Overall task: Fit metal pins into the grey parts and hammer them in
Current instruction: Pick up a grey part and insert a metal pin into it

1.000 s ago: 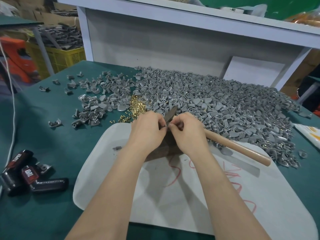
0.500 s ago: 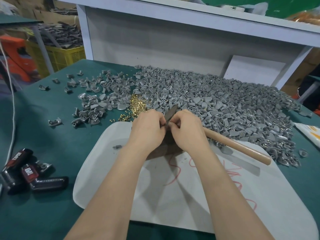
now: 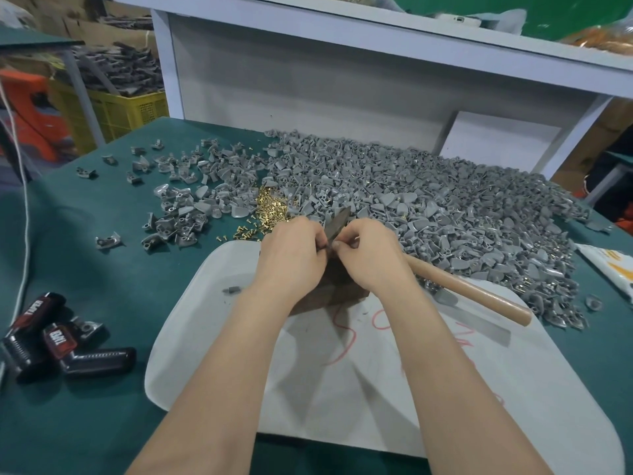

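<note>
My left hand [image 3: 291, 258] and my right hand [image 3: 370, 258] meet fingertip to fingertip above a dark block [image 3: 329, 296] on the white board [image 3: 212, 337]. Curled fingers of both pinch something small between them: a grey part in the left, what seems a metal pin in the right, both mostly hidden. The hammer head [image 3: 339, 219] pokes up between the hands. Its wooden handle [image 3: 479, 296] runs out to the right from under my right hand. Brass pins [image 3: 270, 214] lie heaped just beyond my left hand. A big pile of grey parts [image 3: 445, 214] covers the table behind.
More grey parts [image 3: 185, 214] are scattered at the left on the green table [image 3: 85, 269]. Black and red tools [image 3: 54, 341] lie at the near left, with a white cable [image 3: 24, 234] beside them. A white shelf unit [image 3: 308, 80] closes off the back. A yellow crate [image 3: 123, 111] stands far left.
Both hands stay together over the block, with only slight finger movement. The hammer has not moved.
</note>
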### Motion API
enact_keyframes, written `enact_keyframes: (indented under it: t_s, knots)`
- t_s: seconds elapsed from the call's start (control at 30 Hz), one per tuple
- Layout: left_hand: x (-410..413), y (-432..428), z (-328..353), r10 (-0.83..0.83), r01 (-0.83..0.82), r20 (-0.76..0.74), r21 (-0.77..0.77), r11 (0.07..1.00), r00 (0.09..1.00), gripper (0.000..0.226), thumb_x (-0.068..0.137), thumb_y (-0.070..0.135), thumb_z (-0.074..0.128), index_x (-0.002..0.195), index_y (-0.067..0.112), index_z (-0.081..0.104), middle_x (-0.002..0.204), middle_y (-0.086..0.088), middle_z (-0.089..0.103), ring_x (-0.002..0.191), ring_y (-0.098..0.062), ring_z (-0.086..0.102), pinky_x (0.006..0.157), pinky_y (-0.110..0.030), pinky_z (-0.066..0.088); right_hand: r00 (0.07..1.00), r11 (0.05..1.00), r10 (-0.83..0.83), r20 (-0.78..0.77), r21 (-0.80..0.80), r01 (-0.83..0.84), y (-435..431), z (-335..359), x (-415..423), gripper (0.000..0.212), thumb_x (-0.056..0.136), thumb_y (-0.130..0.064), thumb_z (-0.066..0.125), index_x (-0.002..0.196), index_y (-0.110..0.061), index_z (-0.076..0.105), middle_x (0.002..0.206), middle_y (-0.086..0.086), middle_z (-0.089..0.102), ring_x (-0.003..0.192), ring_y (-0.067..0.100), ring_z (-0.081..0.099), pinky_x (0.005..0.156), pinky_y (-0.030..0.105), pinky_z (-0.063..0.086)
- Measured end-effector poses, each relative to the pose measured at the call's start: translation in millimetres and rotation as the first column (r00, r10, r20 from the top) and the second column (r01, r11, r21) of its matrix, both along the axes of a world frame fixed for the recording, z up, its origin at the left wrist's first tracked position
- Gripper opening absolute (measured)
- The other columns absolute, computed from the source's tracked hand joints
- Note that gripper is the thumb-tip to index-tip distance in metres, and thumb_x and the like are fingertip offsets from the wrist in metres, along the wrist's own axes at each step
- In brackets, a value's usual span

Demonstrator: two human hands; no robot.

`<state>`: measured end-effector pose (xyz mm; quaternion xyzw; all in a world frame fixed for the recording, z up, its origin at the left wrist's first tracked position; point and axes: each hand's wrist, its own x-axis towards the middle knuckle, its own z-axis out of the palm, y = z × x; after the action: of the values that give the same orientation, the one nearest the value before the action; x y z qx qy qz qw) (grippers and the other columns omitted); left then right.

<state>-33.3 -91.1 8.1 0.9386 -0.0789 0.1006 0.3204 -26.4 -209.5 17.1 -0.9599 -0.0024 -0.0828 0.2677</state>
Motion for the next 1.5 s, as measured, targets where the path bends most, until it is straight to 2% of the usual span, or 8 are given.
enact_keyframes:
  t_s: [0.13,0.23,0.33,0.47,0.63,1.0,1.3,1.5]
  knots:
    - [0,0,0,-0.002,0.002,0.002,0.009,1.0,1.0,0.007,0.086,0.02,0.063,0.08,0.018,0.066,0.096,-0.005,0.066,0.096,-0.029,0.06,0.082,-0.041,0.05,0.999,0.998,0.042,0.029,0.043,-0.043,-4,-4,0,0.011,0.088,-0.019,0.06,0.084,-0.021,0.07,0.081,-0.004,0.062,0.09,0.017,0.06,0.075,0.023,0.04]
    - [0,0,0,0.003,-0.003,0.006,0.005,1.0,1.0,0.007,0.086,0.021,0.064,0.079,0.02,0.065,0.095,-0.003,0.066,0.096,-0.028,0.06,0.083,-0.041,0.049,0.995,0.96,0.095,0.038,0.259,-0.101,-17,-5,1,0.016,0.091,-0.008,0.056,0.097,-0.013,0.071,0.088,0.001,0.068,0.09,0.018,0.064,0.09,0.035,0.048]
    - [0,0,-1,0.009,-0.009,0.0,-0.011,1.0,1.0,0.006,0.086,0.023,0.064,0.082,0.019,0.067,0.095,-0.003,0.067,0.096,-0.027,0.06,0.084,-0.04,0.05,0.997,0.917,0.051,0.065,0.393,-0.072,-25,-6,1,0.017,0.091,-0.002,0.055,0.097,-0.011,0.068,0.081,0.002,0.066,0.082,0.017,0.064,0.089,0.041,0.051]
    - [0,1,0,0.006,-0.006,0.003,-0.007,1.0,1.0,0.007,0.086,0.023,0.064,0.081,0.019,0.066,0.096,-0.003,0.066,0.097,-0.027,0.06,0.084,-0.041,0.049,0.988,0.961,0.057,0.144,0.261,-0.093,-19,-11,0,0.009,0.085,-0.011,0.065,0.088,-0.016,0.071,0.083,-0.004,0.068,0.083,0.014,0.065,0.087,0.032,0.05]
    - [-1,1,1,0.002,-0.002,-0.004,0.0,1.0,1.0,0.011,0.086,0.021,0.064,0.075,0.022,0.06,0.095,-0.004,0.066,0.095,-0.028,0.06,0.083,-0.041,0.049,0.978,0.988,0.074,0.194,0.118,-0.099,-12,-14,-1,0.007,0.085,-0.016,0.065,0.087,-0.02,0.071,0.087,-0.007,0.059,0.079,0.012,0.058,0.084,0.029,0.047]
    - [0,0,0,0.004,-0.004,0.003,0.007,1.0,1.0,0.007,0.085,0.018,0.061,0.081,0.018,0.067,0.094,-0.004,0.067,0.094,-0.028,0.061,0.082,-0.041,0.051,0.97,0.994,0.111,0.217,-0.027,-0.108,-8,-14,-4,0.006,0.087,-0.015,0.061,0.088,-0.013,0.067,0.085,-0.004,0.049,0.086,0.019,0.051,0.081,0.035,0.04]
    - [-1,0,0,-0.003,0.003,0.0,-0.014,1.0,1.0,0.006,0.085,0.018,0.062,0.081,0.017,0.066,0.095,-0.006,0.067,0.095,-0.029,0.061,0.083,-0.041,0.05,0.971,0.992,0.07,0.23,0.086,-0.092,-8,-18,-3,0.007,0.086,-0.013,0.063,0.08,-0.017,0.063,0.074,-0.011,0.044,0.076,0.012,0.045,0.074,0.028,0.037]
    - [-2,-1,2,-0.002,0.002,-0.007,-0.003,1.0,1.0,0.006,0.086,0.019,0.062,0.082,0.019,0.065,0.098,-0.005,0.065,0.097,-0.029,0.06,0.084,-0.041,0.049,0.964,0.995,0.044,0.263,0.071,-0.065,-2,-21,-5,0.008,0.087,-0.011,0.06,0.08,-0.013,0.06,0.085,-0.003,0.048,0.076,0.014,0.044,0.072,0.029,0.033]
